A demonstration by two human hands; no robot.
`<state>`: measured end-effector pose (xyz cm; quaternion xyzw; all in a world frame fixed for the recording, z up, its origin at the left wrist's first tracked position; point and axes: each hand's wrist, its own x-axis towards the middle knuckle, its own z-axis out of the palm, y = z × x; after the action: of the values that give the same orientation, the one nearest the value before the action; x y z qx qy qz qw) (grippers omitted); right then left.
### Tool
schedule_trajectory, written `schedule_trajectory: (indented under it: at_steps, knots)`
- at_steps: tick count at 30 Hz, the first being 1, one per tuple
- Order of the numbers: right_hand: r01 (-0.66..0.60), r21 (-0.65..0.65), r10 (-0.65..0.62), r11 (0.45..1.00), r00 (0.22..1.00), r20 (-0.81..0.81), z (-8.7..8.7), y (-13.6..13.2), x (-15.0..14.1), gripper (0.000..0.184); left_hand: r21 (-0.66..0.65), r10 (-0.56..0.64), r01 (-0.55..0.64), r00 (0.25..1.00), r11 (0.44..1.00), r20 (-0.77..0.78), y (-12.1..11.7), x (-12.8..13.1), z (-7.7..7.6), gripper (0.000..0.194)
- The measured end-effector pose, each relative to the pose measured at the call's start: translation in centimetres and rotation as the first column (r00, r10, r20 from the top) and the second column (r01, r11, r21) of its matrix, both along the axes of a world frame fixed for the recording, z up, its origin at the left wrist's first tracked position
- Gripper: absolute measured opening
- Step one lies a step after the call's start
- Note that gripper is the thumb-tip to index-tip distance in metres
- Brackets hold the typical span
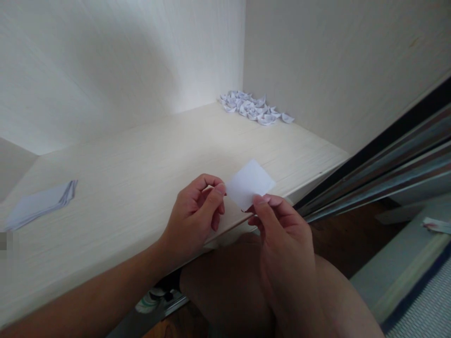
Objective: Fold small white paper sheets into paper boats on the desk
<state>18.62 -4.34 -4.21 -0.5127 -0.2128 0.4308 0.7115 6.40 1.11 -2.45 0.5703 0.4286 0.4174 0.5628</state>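
Note:
A small white square of paper (249,184) is held up between both hands, just above the front edge of a pale wooden shelf (148,178). My left hand (195,213) pinches its left corner with thumb and forefinger. My right hand (282,234) pinches its lower edge from below. At the far left of the shelf lies a stack of white paper sheets (42,203). In the back right corner sits a pile of several small folded paper pieces (252,109).
Pale panel walls (334,70) close the shelf at the back and right. A sliding door track (380,173) runs diagonally on the right. My knee (225,281) is below the shelf edge, above dark wooden floor (345,239).

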Motion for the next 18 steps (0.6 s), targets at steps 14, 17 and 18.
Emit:
schedule_trajectory:
  at_steps: [14, 17, 18]
  knots:
    - [-0.146, 0.020, 0.109, 0.989, 0.815, 0.569, 2.4, -1.3, 4.1, 0.032, 0.329, -0.190, 0.285, 0.938, 0.900, -0.291, -0.8, -0.7, -0.1, 0.016]
    - [-0.177, -0.011, 0.144, 0.984, 0.762, 0.631, 2.1, -1.4, 4.2, 0.025, 0.439, -0.169, 0.318, 0.923, 0.840, -0.346, -0.8, -0.7, -0.1, 0.013]
    - [-0.176, -0.008, 0.139, 0.984, 0.751, 0.646, 1.9, -1.4, 4.2, 0.023, 0.454, -0.159, 0.311, 0.926, 0.835, -0.341, -0.9, -0.7, -0.1, 0.012]
